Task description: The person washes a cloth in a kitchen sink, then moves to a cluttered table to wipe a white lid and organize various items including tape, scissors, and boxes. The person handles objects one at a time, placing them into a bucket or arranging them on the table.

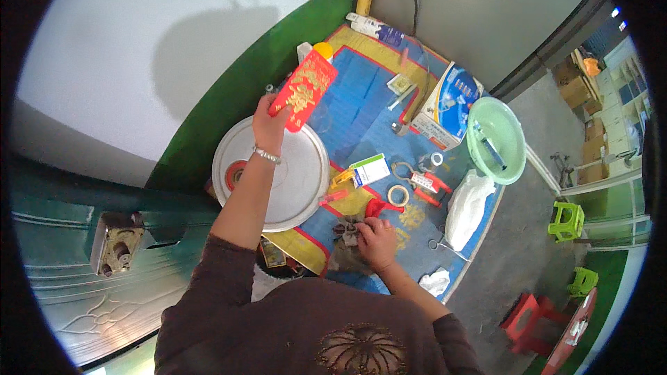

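My left hand (270, 124) grips the lower end of a red paper envelope (307, 91) with gold print, held up over the back rim of a round whitish lid (302, 182). My right hand (376, 244) is low over the table near my body. Its curled fingers meet a small clear plastic bag (349, 258) and some dark brown pieces (345, 230); whether they grip it is hidden. Just beyond that hand lies a bunched red item (383, 208). A roll of tape (398, 196) and a red marker-like stick (333, 197) are close by.
Red-handled pliers (432, 187), a white and green box (371, 170) and a glass jar (431, 160) lie mid-table. To the right are a large blue and white box (448, 107), a green basin (513, 140) holding a syringe, a white cloth bundle (469, 211) and scissors (443, 244).
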{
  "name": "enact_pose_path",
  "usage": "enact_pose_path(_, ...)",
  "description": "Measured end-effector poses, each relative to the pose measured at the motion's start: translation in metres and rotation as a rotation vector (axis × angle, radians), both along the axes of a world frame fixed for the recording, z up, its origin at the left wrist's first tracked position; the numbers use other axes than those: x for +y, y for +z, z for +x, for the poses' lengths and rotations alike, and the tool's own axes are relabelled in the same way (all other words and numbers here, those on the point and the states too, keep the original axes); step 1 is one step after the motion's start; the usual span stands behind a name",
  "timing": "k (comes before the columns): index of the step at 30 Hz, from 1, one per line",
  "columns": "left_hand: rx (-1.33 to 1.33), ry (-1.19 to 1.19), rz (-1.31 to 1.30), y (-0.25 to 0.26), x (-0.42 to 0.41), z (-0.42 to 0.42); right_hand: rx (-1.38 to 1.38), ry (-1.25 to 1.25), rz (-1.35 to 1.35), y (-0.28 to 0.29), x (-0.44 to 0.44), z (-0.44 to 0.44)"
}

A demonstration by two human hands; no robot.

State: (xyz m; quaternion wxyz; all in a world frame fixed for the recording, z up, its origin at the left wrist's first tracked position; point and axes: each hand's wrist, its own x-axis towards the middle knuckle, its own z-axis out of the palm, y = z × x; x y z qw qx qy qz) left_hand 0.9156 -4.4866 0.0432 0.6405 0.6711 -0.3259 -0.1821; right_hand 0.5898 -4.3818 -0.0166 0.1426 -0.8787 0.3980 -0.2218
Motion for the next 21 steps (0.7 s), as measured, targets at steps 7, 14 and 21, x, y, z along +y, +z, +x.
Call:
enact_pose_path(7, -0.159, 0.08, 0.077, -0.021, -0.017, 0.039, -0.093, -0.005, 0.031, -0.006, -0.006, -0.005)
enact_pose_path(14, -0.493, 0.025, 0.193, -0.015, -0.04, 0.028, -0.144, -0.032, 0.07, -0.003, -0.006, -0.008)
enact_pose_path(21, -0.838, 0.29, 0.385, -0.012, -0.064, 0.017, -0.138, -0.018, 0.053, -0.012, -0.006, -0.008)
